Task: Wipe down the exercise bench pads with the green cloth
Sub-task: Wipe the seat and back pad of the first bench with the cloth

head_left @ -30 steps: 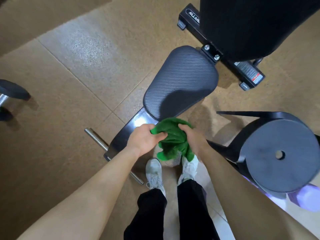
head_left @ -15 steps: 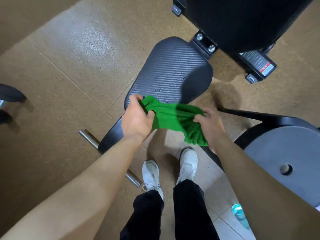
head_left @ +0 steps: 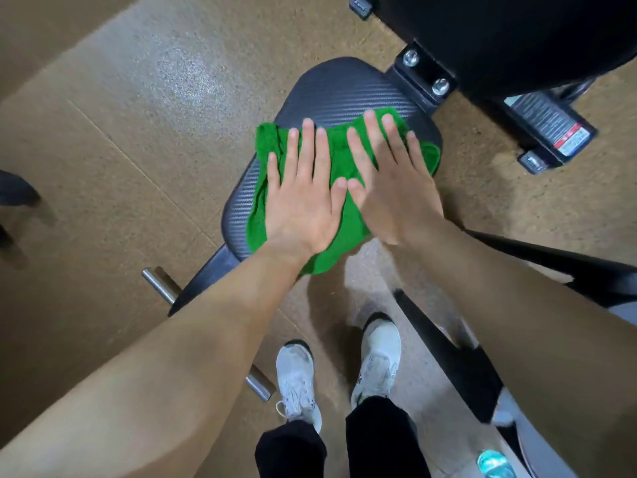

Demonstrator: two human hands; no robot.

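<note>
The green cloth (head_left: 272,146) lies spread over the black ribbed seat pad (head_left: 344,91) of the exercise bench. My left hand (head_left: 303,198) presses flat on the cloth's left half, fingers apart and straight. My right hand (head_left: 393,181) lies flat beside it on the right half, thumbs almost touching. The cloth's near edge hangs over the pad's front. The bench's larger back pad (head_left: 499,32) rises at the top right, joined by a bolted bracket (head_left: 424,74).
A steel crossbar (head_left: 162,284) sticks out from the bench frame at the lower left. Black stand legs (head_left: 448,353) and a grey weight plate edge sit on the right. My white shoes (head_left: 300,377) stand on the brown floor. A blue-green bottle (head_left: 493,464) lies at bottom right.
I held the bunched cloth in both fists, stretched it open between my hands, then laid it on the seat pad. Both hands now press flat on it.
</note>
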